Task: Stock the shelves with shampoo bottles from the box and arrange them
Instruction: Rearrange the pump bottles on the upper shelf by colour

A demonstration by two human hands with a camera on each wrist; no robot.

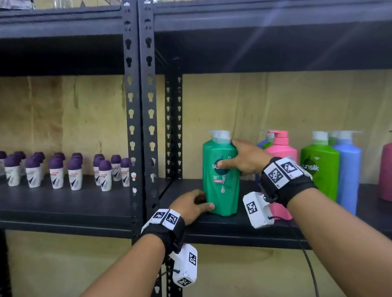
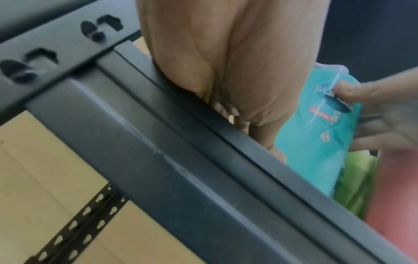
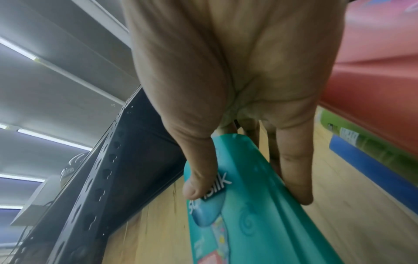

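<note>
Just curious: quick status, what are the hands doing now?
Right hand grips teal bottle high. Left hand holds its base. Bottle upright on shelf. Pink bottle close behind.

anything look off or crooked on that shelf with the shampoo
Nothing stands out. The teal bottle stands upright on the shelf, right hand gripping its shoulder, left hand at its base. The other bottles behind also stand upright.

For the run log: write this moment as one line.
teal-green shampoo bottle upright on shelf | right hand grips upper body | left hand at its base | pink bottle behind
</note>
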